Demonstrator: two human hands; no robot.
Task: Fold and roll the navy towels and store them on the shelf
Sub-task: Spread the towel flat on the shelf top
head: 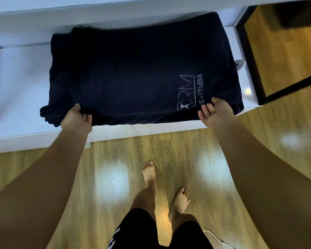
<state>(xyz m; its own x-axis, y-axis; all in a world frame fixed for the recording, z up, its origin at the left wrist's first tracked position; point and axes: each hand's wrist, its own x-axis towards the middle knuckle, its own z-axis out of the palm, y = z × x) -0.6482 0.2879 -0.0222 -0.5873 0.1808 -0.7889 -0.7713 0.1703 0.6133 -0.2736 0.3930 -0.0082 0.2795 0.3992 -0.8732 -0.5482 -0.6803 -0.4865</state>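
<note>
Towel [133, 69]: navy, soft, rectangular, on smooth white counter [22, 97]. Left hand [75, 119] fingers clasp its edge; right hand [214, 114] fingers loose, touching.

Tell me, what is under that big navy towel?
The navy towel lies on a white surface, which shows beside it. More navy cloth bunches beneath its left corner. Whatever sits under the middle is covered.

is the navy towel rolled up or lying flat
Flat, not rolled: the navy towel lies spread on the white surface, logo showing.
</note>
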